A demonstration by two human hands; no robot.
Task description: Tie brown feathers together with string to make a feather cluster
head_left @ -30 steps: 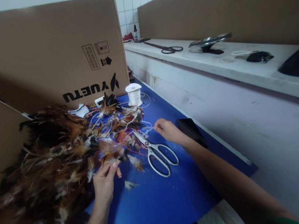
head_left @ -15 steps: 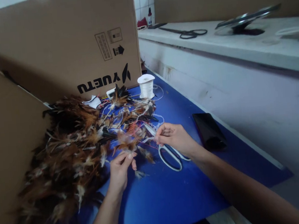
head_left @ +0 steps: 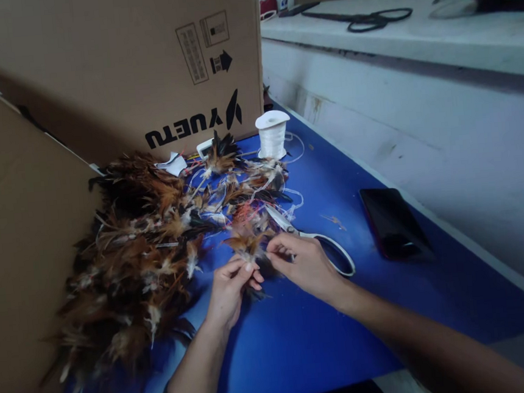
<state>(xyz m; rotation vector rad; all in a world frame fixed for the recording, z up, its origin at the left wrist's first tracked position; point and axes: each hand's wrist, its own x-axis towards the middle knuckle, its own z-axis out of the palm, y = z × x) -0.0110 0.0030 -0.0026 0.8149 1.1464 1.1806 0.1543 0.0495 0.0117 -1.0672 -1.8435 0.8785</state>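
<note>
My left hand [head_left: 232,288] pinches the base of a small bunch of brown feathers [head_left: 246,242] between thumb and fingers. Just to its right, my right hand [head_left: 308,267] is closed in a pinch at the side of the bunch. Whatever sits between its fingertips is too small to make out. White-handled scissors [head_left: 279,218] lie on the blue table, partly behind my right hand. A large heap of brown and black feathers [head_left: 133,269] spreads to the left. Beyond the hands are red threads [head_left: 247,211] and loose white string [head_left: 296,196].
A spool of white string [head_left: 272,140] stands at the back, beside a tall cardboard box [head_left: 108,69]. A black phone [head_left: 395,224] lies at the right of the blue table [head_left: 285,359]. Dark scissors [head_left: 373,23] rest on the white ledge [head_left: 441,40] above.
My right hand has come in close to the feather bunch; a white strip seen in its fingers before is now hard to see. The whole view has shifted, with table things appearing farther right.
</note>
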